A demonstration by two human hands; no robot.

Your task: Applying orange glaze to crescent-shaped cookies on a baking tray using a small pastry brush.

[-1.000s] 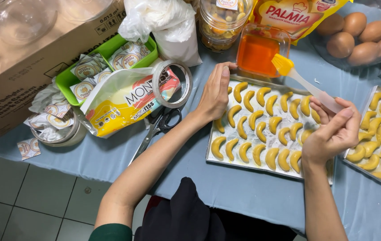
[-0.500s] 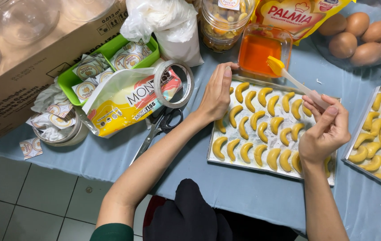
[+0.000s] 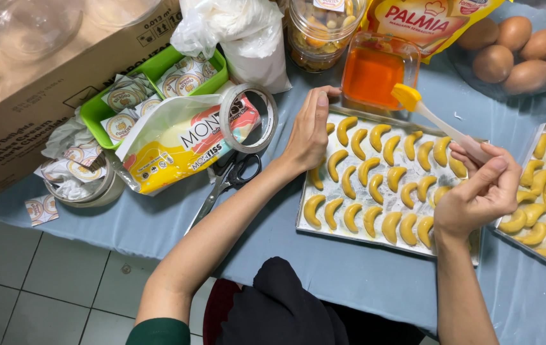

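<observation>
Brushing glaze over crescent cookies on a metal tray.

The right hand (image 3: 477, 195) is curled, thumb and fingers pinching the pale handle of a brush (image 3: 436, 121) whose yellow silicone head tilts up toward the tub (image 3: 378, 73) of orange glaze; since half a second ago the head has swung from the tub's rim to just beside it. The left hand (image 3: 308, 131) lies flat and unclenched, grasping nothing, fingers steadying the far left corner of the tray (image 3: 324, 230), as before. Smooth yellow crescents (image 3: 375, 176) fill the shiny tray in rows. Farther off: black-handled scissors (image 3: 228, 182), a tape roll (image 3: 247, 118), brown eggs (image 3: 519, 51).
</observation>
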